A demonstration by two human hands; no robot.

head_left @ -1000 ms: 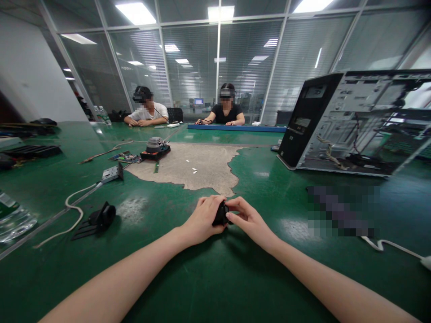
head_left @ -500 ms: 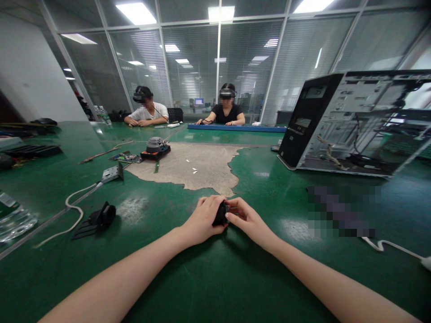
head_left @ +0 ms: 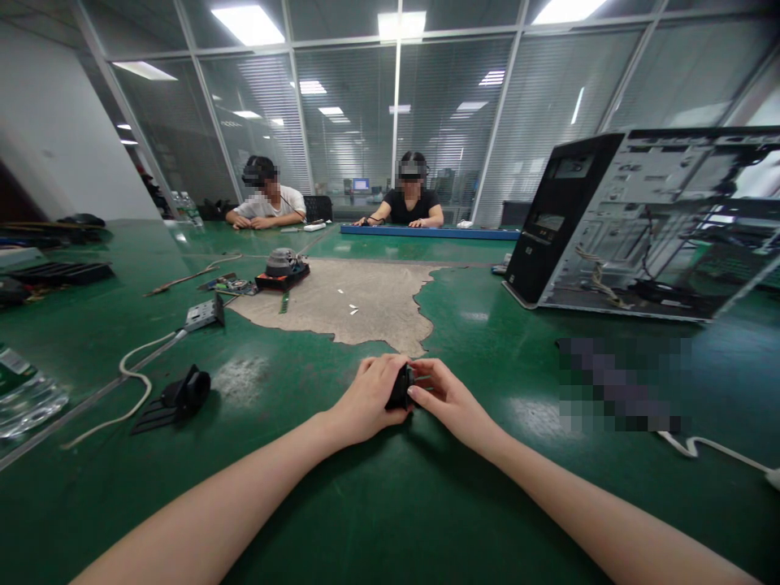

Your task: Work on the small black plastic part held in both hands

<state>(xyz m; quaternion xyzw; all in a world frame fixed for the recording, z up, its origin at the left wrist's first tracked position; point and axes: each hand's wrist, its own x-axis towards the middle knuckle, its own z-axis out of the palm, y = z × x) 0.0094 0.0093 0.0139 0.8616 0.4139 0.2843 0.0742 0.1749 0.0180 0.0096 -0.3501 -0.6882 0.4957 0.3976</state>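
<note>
Near the middle of the green table, a small black part sits between my two hands. My left hand wraps round it from the left, with the fingers over the top and the thumb along the near side. From the right, my right hand pinches its edge with thumb and fingertips. Most of the part is covered by my fingers, so its exact kind does not show. Off to the left lies a black plastic piece with a round opening and several prongs.
An opened computer case stands at right, near a blurred-out strip with a white cable. At left are a metal box with a cord and a water bottle. A heatsink fan stands farther back. Two people sit opposite.
</note>
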